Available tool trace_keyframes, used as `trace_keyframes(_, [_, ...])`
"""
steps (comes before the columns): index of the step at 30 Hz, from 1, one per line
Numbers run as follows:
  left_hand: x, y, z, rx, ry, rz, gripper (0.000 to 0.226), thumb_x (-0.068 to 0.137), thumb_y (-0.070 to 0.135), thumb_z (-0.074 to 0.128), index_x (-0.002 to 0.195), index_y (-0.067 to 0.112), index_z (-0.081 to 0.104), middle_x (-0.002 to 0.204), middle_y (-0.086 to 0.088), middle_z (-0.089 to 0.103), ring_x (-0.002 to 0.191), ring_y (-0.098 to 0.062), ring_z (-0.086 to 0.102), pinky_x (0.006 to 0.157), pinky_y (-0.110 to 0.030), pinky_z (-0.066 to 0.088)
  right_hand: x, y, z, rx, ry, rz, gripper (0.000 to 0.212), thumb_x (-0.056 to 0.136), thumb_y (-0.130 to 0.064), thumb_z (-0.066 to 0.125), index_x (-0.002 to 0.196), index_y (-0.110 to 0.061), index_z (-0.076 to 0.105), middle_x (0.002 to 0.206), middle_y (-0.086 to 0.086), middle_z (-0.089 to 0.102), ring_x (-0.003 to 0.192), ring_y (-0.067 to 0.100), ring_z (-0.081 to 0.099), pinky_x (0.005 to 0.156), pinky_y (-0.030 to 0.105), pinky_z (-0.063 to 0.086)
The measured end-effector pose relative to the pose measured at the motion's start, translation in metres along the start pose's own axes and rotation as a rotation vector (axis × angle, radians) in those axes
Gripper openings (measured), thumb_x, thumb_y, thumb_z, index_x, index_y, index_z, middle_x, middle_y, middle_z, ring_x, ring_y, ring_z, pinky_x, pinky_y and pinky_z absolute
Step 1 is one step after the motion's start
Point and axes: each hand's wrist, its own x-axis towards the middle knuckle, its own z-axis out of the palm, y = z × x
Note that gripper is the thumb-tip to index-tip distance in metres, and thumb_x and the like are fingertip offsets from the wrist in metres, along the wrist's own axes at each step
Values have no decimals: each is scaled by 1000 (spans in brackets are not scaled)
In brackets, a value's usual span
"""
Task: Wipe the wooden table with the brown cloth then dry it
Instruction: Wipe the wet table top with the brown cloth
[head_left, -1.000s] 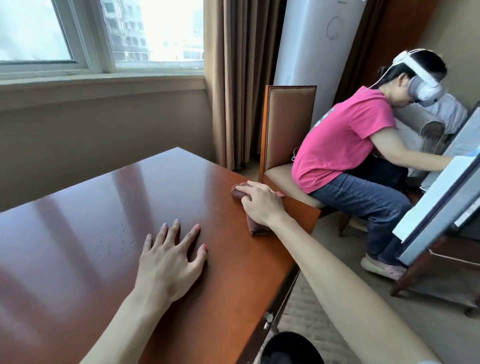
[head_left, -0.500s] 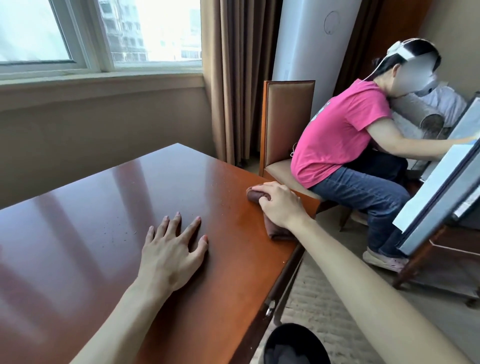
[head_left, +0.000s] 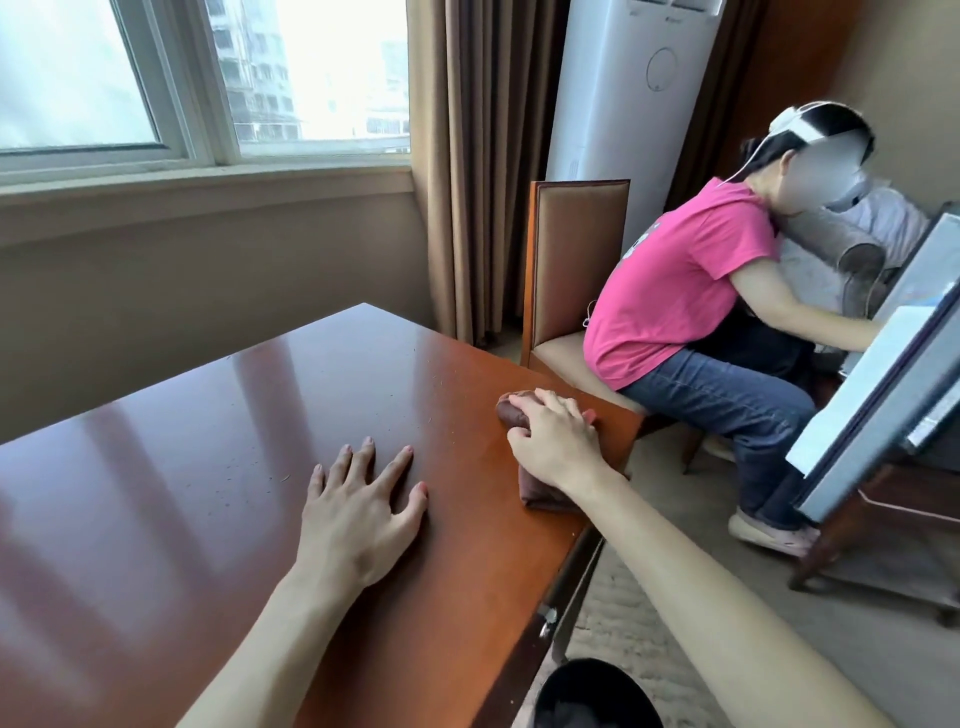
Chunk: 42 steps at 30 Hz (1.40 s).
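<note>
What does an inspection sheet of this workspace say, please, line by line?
Surface: the wooden table is glossy, with window reflections and small specks near its middle.
Job's things: the brown cloth lies folded at the table's right edge, near the far corner.
Clutter: nothing seen on the table.
Hands: the left hand rests flat on the table with its fingers spread; the right hand presses on the cloth.
Cables: a thin white wire hangs from the headset of a seated person.
Surroundings: an upholstered chair, brown curtains, a window, a white standing air conditioner, and a black bin by the table.
</note>
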Motion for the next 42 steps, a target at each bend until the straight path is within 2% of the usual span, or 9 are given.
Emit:
trace_keyframes(6, [-2,0,1,-7,4,7,67,95,70,14,158,49,12,170,-1,9,156,-22,3,126,-46,4,-92,-8,5,99,60,-128,57,85,-45,41,140,-44,52,154,-9,45,140,18,36,117,46,31])
trace_keyframes(9, [-1,-1,1,-16,7,10,66,95,70,14,158,49,13,170,-1,9,156,-22,3,126,-46,3,-55,25,-12,133,75,-91,49,87,-43,46,135,-47,58,147,-13,53,133,15,48,112,37,38])
trace_keyframes(15, [0,-2,3,-21,24,7,66,95,70,14,157,49,14,169,0,10,156,-21,3,126,-45,3,20,46,-24,48,160,251,46,98,-29,48,143,-31,58,145,5,54,132,31,47,110,43,37])
trace_keyframes(22, [0,0,3,-12,27,0,65,95,70,13,157,51,14,169,1,10,156,-21,2,126,-45,3,-17,37,-5,105,168,36,45,91,-35,47,132,-42,64,149,-7,53,137,21,46,113,49,34])
trace_keyframes(27, [-3,-1,0,-4,12,-1,64,97,68,15,157,49,13,170,0,8,156,-20,2,126,-45,3,13,28,-22,49,169,226,46,99,-25,47,143,-30,59,152,4,50,139,28,41,116,41,31])
trace_keyframes(30, [-3,-1,2,-11,16,-5,64,96,69,14,157,50,13,170,1,9,156,-20,1,126,-45,3,-30,5,3,35,174,74,47,96,-30,44,141,-33,59,153,3,49,141,28,38,117,43,29])
trace_keyframes(34, [-1,1,2,-20,19,-2,64,96,69,15,157,50,13,170,1,9,156,-20,2,126,-45,3,-44,10,2,212,35,-174,49,88,-39,41,131,-48,62,150,-16,51,139,9,41,117,37,31])
trace_keyframes(39, [-4,0,-1,-20,15,2,62,98,66,18,158,48,15,169,1,10,156,-19,2,126,-44,4,23,12,-15,59,124,204,45,103,-26,40,146,-29,56,155,7,46,142,30,38,121,43,27])
trace_keyframes(42, [-5,2,-1,-30,23,2,62,98,65,19,157,48,17,169,1,11,156,-19,3,126,-44,4,-7,-17,11,-21,131,80,49,101,-27,38,148,-28,52,158,10,42,145,35,34,124,48,21])
